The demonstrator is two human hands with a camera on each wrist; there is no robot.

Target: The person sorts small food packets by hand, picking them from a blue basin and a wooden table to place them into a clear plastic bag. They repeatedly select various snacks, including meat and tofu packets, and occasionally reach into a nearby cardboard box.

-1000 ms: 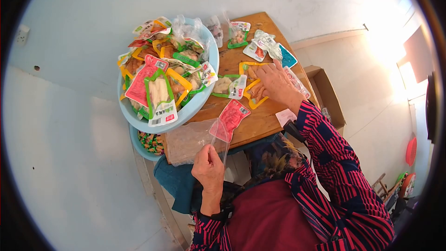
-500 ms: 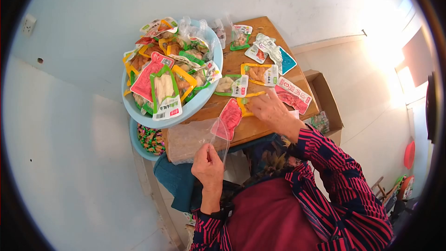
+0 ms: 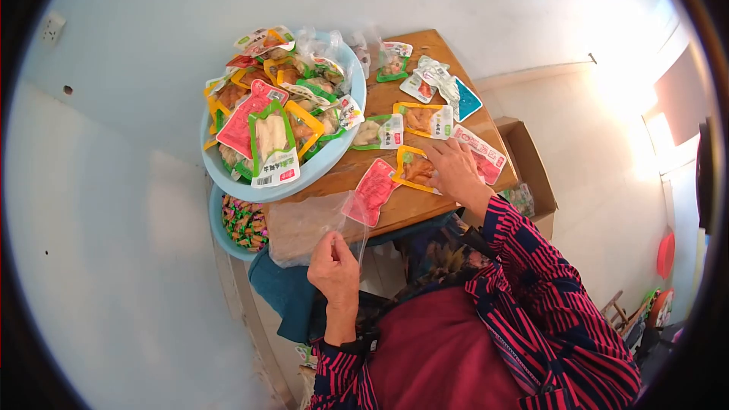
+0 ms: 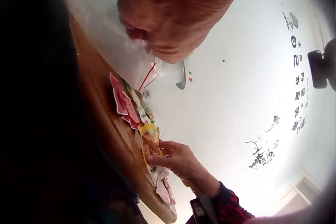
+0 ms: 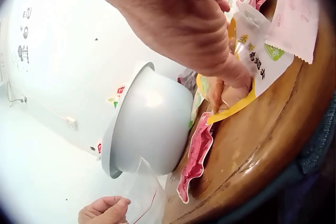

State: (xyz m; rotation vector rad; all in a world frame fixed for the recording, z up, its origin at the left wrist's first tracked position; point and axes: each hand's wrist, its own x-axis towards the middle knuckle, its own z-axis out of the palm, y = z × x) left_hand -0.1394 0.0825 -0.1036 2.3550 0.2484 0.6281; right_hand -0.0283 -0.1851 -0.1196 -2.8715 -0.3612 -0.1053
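My left hand (image 3: 335,264) pinches the edge of a clear plastic bag (image 3: 304,222) between thumb and fingertips, at the table's near side. The bag lies partly on the tabletop, and a red line along its mouth shows in the right wrist view. My right hand (image 3: 460,175) holds a yellow-edged food packet (image 3: 414,166) with brown contents low over the table, thumb at the near edge and fingers at the far one. Its pale label end is partly hidden under the palm. Left of it lies a pink packet (image 3: 372,191), close to the bag's mouth.
A blue basin (image 3: 319,176) heaped with packets stands on the wooden table (image 3: 383,212). Another yellow-edged packet (image 3: 422,119), a green-edged packet (image 3: 377,132) and a pink-and-white packet (image 3: 484,158) lie around. Below are a basin of small wrapped pieces (image 3: 244,222) and a cardboard box (image 3: 529,156).
My right hand drew the yellow-edged packet toward the pink packet, then shifted it slightly right. My left hand keeps its pinch on the bag, almost unmoved.
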